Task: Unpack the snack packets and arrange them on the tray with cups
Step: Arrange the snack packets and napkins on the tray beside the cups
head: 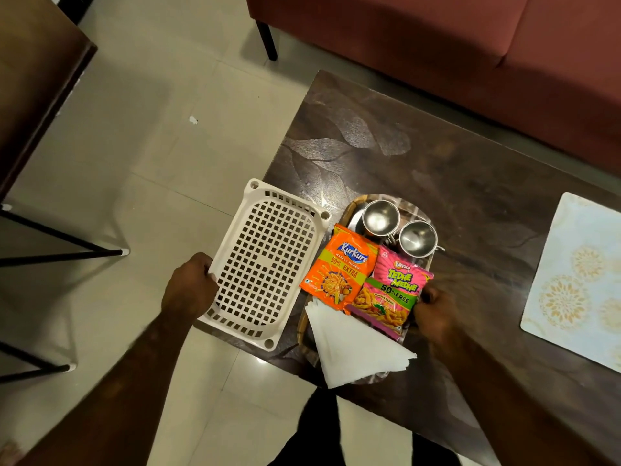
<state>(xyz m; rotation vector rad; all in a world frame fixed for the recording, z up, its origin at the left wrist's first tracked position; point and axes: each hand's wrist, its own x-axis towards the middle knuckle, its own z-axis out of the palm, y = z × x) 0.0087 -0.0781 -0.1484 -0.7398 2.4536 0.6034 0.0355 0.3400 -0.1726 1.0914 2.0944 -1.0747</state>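
Head view shows both packets, orange packet (339, 267) and pink packet (391, 290), lying flat on the tray (349, 210) near the two cups (400, 230); judged nearly complete. Long axes run near-to-far, tops toward the cups. Right hand (437, 314) is closed on the pink packet's right edge. Left hand (191, 287) grips the empty basket (265, 264), which overhangs the table's left edge.

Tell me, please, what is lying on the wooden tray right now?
On the wooden tray: two steel cups, an orange Kurkure packet, a pink Bingo packet and folded white napkins. They cover most of the tray's floor.
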